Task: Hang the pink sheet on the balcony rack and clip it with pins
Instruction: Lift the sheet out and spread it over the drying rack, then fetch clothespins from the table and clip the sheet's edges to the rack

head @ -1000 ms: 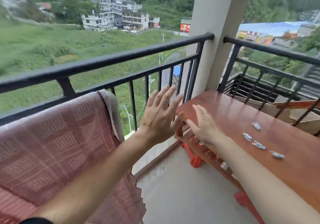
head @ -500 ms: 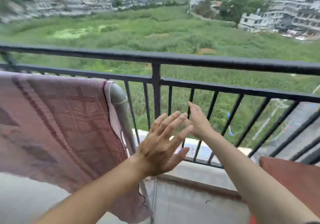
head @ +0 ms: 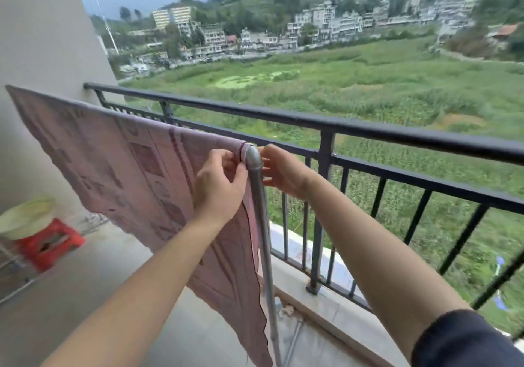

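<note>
The pink sheet point(head: 136, 165) with a woven square pattern hangs over the top bar of a grey metal rack, spread to the left and draping towards the floor. The rack's rounded corner point(head: 253, 157) and upright post point(head: 262, 225) stand at the sheet's right edge. My left hand point(head: 218, 185) pinches the sheet's dark-stitched edge right beside that corner. My right hand point(head: 283, 171) is just behind the post, with curled fingertips touching the corner. The post hides what it grips, if anything. No pins are in view.
The black balcony railing point(head: 368, 128) runs behind the rack, with open fields beyond it. At the left a pale basin point(head: 25, 216) rests on a red stool point(head: 48, 242) by the beige wall point(head: 37, 40). Grey floor point(head: 93, 290) lies below the sheet.
The view has swung left, away from the wooden table with the pins. Both hands, open in the air before, have moved to the rack's corner, and my left hand has pinched the sheet's edge.
</note>
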